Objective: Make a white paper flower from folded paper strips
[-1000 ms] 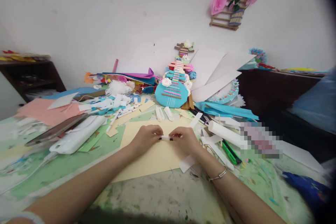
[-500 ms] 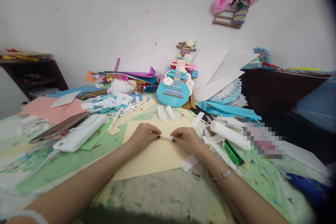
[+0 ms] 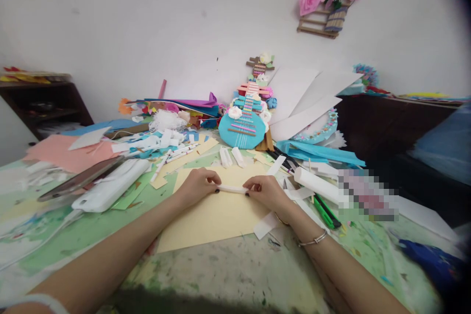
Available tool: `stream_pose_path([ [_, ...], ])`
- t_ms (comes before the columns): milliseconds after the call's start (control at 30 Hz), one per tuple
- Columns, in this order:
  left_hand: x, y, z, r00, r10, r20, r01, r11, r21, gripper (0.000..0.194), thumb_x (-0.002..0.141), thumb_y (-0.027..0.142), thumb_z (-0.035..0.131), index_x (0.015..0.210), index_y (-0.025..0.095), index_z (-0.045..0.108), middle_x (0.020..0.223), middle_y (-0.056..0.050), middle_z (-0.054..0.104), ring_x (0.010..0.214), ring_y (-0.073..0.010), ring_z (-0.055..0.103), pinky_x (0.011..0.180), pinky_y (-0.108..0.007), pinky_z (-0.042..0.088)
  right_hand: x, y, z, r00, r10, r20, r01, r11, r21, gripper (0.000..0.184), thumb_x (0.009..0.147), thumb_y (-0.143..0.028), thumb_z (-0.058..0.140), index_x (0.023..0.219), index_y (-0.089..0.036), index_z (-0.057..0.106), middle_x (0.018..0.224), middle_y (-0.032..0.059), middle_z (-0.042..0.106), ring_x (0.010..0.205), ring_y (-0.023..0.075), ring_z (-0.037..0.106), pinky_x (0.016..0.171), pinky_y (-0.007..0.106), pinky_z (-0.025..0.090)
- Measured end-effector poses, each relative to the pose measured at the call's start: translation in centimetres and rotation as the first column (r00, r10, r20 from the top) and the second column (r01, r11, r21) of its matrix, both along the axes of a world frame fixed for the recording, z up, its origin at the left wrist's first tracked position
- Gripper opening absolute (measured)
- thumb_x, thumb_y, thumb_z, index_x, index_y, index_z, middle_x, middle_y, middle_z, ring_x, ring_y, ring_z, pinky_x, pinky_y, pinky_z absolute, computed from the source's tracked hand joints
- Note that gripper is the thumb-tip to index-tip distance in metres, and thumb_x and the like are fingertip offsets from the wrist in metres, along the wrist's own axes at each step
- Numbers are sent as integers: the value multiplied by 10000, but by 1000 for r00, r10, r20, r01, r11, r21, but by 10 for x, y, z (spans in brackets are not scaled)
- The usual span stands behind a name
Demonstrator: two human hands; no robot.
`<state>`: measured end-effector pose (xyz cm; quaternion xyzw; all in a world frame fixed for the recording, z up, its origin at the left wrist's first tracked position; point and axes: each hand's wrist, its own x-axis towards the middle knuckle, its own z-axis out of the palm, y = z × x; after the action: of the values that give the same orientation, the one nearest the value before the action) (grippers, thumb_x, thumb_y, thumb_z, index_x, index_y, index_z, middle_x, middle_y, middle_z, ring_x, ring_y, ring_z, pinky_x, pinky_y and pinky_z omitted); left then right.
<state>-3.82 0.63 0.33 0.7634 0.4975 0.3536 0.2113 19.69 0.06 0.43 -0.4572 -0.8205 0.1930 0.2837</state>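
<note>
Both my hands rest on a cream paper sheet [image 3: 213, 218] in the middle of the table. My left hand [image 3: 198, 185] and my right hand [image 3: 265, 191] each pinch one end of a thin white paper roll [image 3: 232, 189] that lies level between them, just above the sheet. The fingers of both hands are curled closed around its ends. A bracelet [image 3: 313, 241] sits on my right wrist.
A white phone-like device [image 3: 110, 186] lies to the left. A rolled white tube [image 3: 317, 184] and green scissors [image 3: 326, 212] lie to the right. A blue paper guitar model [image 3: 243, 125] stands behind, amid paper scraps, markers and coloured sheets. Dark shelves flank the table.
My hands have moved apart, and more of the white roll shows between them. The view has shifted slightly.
</note>
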Motion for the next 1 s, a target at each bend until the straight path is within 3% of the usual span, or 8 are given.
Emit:
stream_pose_path([
  [133, -2, 2, -1, 995, -80, 60, 83, 995, -51, 90, 591, 194, 624, 634, 210, 701, 534, 8, 600, 495, -117, 468, 500, -214, 347, 2, 1, -2, 1000, 22, -7, -22, 1000, -9, 211, 669, -106, 581, 824, -191, 696, 641, -9, 642, 567, 95, 555, 544, 195, 412],
  [367, -2, 2, -2, 991, -125, 46, 128, 989, -73, 122, 605, 171, 601, 676, 190, 698, 621, -20, 641, 584, -145, 548, 559, -228, 406, 3, 2, -2, 999, 40, -5, -40, 999, 5, 201, 667, -96, 582, 822, -169, 687, 689, 7, 655, 594, 99, 567, 560, 201, 424],
  [767, 0, -1, 0, 988, -151, 30, 152, 988, -40, 165, 629, 117, 567, 735, 184, 675, 696, -22, 663, 633, -148, 574, 605, -238, 434, 6, 1, 0, 1000, 16, 23, -16, 1000, -22, 182, 666, -89, 569, 812, -176, 632, 636, -19, 610, 581, 95, 551, 551, 200, 401],
  [1000, 0, -1, -2, 986, -166, -17, 165, 985, -53, 133, 633, 79, 519, 646, 158, 625, 698, -20, 654, 655, -134, 566, 616, -224, 443, 8, 2, 3, 998, 37, 54, -34, 998, -57, 164, 657, -77, 555, 780, -177, 600, 633, -26, 592, 576, 83, 529, 532, 181, 372],
])
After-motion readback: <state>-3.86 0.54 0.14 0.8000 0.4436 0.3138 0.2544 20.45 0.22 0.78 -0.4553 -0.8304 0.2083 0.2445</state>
